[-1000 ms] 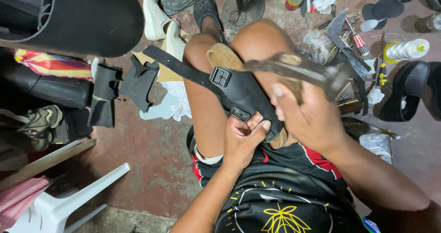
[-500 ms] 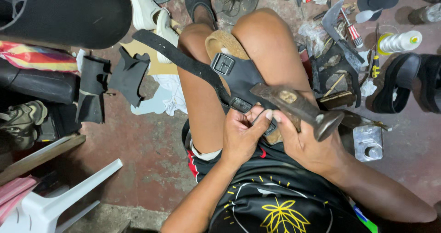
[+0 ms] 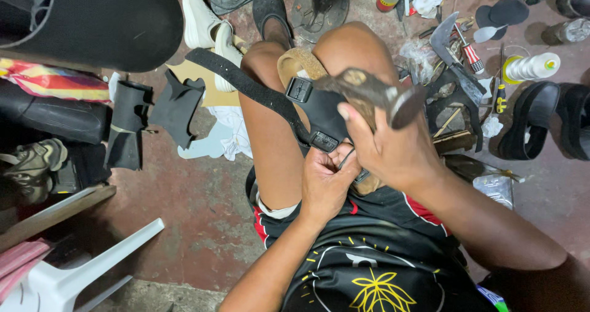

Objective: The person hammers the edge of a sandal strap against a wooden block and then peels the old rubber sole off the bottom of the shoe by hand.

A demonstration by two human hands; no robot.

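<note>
A cork-soled sandal (image 3: 297, 68) lies on my bare knees, its black buckled straps (image 3: 319, 112) spread over it and one long strap (image 3: 236, 78) trailing left. My left hand (image 3: 324, 183) pinches the near edge of a strap, by a small metal piece. My right hand (image 3: 393, 149) grips a worn hammer (image 3: 376, 92) by the handle, its round metal head (image 3: 405, 106) raised above the sandal and pointing right.
Black leather cut-outs (image 3: 175, 106) and a white pattern piece (image 3: 212, 141) lie on the red floor at left. Shoes, a thread spool (image 3: 528, 68), a screwdriver (image 3: 470, 54), bottles and black sandals (image 3: 541, 127) crowd the right. A white plastic chair (image 3: 80, 269) stands lower left.
The hammer has swung up from a low position near the strap to above the sandal. My left hand keeps its pinch on the strap edge.
</note>
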